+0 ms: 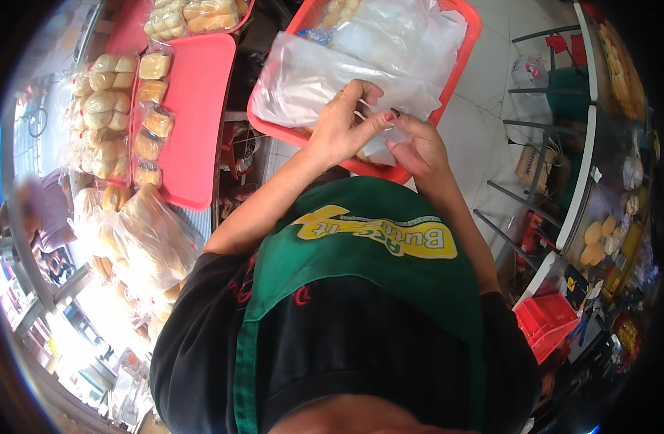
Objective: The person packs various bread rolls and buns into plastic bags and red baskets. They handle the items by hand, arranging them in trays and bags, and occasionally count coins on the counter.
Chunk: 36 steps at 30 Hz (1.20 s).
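Note:
Both my hands are over a red plastic basket (475,36) lined with white translucent plastic sheets (324,72). My left hand (343,124) has its fingers curled and its thumb stretched toward my right hand (421,148). Thumb and fingers of the right hand pinch a thin clear plastic bag (398,134). The left fingertips meet the right ones at the same plastic, which is hard to make out against the sheets. Pale round bread rolls (339,13) show at the basket's far corner. Some browned bread is partly visible under the near edge of the sheets.
To the left, a pink tray (199,108) stands beside bagged buns (106,108) and small packed breads (152,92). A bulging plastic bag of bread (147,228) is nearer. On the right are a metal rack (545,90), a glass display case and a red crate (547,325).

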Tool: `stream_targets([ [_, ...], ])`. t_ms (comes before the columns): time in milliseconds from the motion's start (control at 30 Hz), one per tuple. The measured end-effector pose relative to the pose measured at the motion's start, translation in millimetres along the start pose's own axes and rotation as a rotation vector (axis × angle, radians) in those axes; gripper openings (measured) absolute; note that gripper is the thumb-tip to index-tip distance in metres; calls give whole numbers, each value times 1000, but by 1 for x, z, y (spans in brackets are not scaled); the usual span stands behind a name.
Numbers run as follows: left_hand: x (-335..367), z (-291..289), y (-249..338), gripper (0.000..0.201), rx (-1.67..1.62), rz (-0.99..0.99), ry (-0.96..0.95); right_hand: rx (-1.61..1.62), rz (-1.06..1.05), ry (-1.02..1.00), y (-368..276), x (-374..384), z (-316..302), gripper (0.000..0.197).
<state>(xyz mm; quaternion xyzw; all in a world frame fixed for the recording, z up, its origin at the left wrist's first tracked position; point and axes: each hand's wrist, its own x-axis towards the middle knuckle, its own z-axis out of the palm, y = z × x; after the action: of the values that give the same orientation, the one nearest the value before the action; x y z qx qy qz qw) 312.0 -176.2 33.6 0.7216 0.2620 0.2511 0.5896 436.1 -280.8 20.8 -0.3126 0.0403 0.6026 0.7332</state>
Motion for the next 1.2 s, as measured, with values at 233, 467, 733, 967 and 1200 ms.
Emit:
stream_targets([
  [233,-25,38,-9,17,-94,-196,94,33,215,83,-11,0,-15,21],
  [467,-39,50,0,20,-186,-149,191,-76,154,15,-18,-21,-23,14],
  [733,-50,57,3,33,-28,-26,134,-181,195,33,-14,-24,-11,19],
  [967,-58,54,-3,13,-135,-208,227,-162,407,50,-18,-26,-15,39],
  [1200,-63,49,1,17,-213,-255,224,-387,213,-112,-15,-36,-41,21],
])
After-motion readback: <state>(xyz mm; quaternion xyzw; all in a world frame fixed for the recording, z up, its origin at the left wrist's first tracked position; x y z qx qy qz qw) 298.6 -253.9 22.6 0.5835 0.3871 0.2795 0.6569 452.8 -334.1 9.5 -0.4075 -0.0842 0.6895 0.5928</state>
